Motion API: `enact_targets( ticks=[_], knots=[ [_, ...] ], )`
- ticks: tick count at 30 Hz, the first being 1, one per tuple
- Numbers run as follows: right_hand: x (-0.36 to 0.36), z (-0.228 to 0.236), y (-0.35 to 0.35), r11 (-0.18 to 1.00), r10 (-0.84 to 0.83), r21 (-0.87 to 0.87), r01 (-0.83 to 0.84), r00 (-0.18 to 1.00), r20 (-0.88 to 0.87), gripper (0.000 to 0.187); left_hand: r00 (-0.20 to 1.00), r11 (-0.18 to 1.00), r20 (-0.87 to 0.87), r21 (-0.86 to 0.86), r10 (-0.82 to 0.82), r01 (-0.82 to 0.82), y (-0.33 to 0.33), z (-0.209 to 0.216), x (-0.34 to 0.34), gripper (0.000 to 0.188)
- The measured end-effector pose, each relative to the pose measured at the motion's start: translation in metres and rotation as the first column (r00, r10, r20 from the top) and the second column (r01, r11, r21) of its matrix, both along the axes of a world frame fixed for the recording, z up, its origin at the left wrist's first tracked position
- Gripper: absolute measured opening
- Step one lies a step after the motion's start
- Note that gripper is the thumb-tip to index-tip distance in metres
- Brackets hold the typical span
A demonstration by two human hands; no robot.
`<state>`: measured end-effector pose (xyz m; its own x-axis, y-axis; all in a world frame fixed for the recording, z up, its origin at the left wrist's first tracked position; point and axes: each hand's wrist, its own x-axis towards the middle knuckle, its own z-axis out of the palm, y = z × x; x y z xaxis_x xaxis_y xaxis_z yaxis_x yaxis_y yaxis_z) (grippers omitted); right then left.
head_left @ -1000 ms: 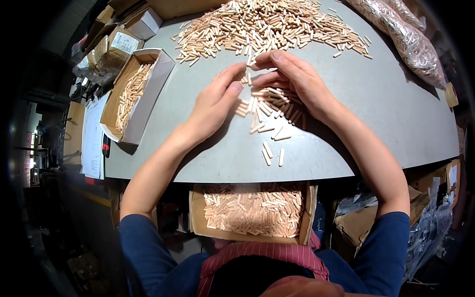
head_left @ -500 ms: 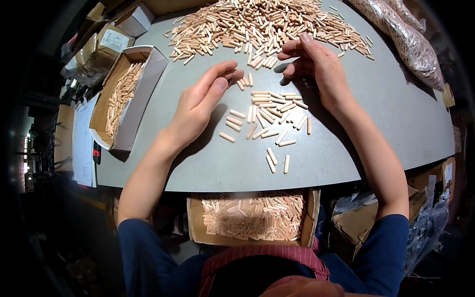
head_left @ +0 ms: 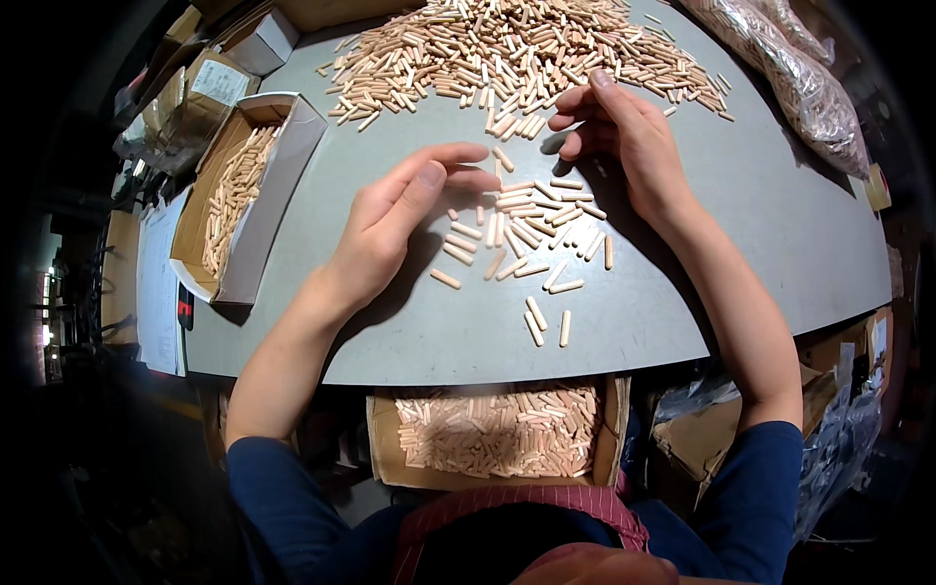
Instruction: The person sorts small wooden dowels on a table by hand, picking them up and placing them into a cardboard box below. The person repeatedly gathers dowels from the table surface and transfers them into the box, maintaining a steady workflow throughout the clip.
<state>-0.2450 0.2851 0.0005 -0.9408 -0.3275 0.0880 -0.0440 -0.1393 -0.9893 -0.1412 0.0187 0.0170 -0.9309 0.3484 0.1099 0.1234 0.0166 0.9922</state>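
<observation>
Head view first: where do the pegs lie, and how do the hands stand?

"A loose scatter of wooden pegs [head_left: 527, 236] lies on the grey table [head_left: 409, 341], mostly one layer deep. The main heap [head_left: 517, 49] covers the far side. The left hand [head_left: 390, 207] is over the scatter's upper left, fingers long and parted; whether a fingertip touches a peg, I cannot tell. The right hand [head_left: 632, 132] hangs beside the heap's near edge, fingers loosely curled with gaps between them. No peg shows in it, though I cannot see its whole palm."

And the handling? What would you advise?

"My judgement: the step looks like parting a small lot of pegs from the heap. Small draws, flat fingers and light pressure should serve best, since these rounded rods may roll. A few pegs lie between heap and scatter; a clearer gap there would help. The left hand also shades pegs beneath it, so a higher wrist would suit."

Any risk to note?

"Three stray pegs [head_left: 565, 328] lie nearest the front edge. One careless sweep could send them into the cardboard box [head_left: 383, 441] of pegs below."
</observation>
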Motion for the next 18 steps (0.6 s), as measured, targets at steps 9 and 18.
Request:
enact_targets(
  ticks=[9, 18],
  knots=[
    [0.016, 0.005, -0.010, 0.999, 0.049, -0.009, -0.049, 0.996, 0.080, 0.046, 0.988, 0.990, -0.094, -0.065, 0.121, -0.127, -0.008, -0.004, -0.009, 0.052],
    [0.049, 0.008, -0.029, 0.946, 0.320, -0.104, -0.308, 0.938, 0.131, 0.056, 0.988, 0.969, -0.103, -0.207, 0.115, -0.134, -0.008, -0.013, -0.013, 0.059]
  ],
)
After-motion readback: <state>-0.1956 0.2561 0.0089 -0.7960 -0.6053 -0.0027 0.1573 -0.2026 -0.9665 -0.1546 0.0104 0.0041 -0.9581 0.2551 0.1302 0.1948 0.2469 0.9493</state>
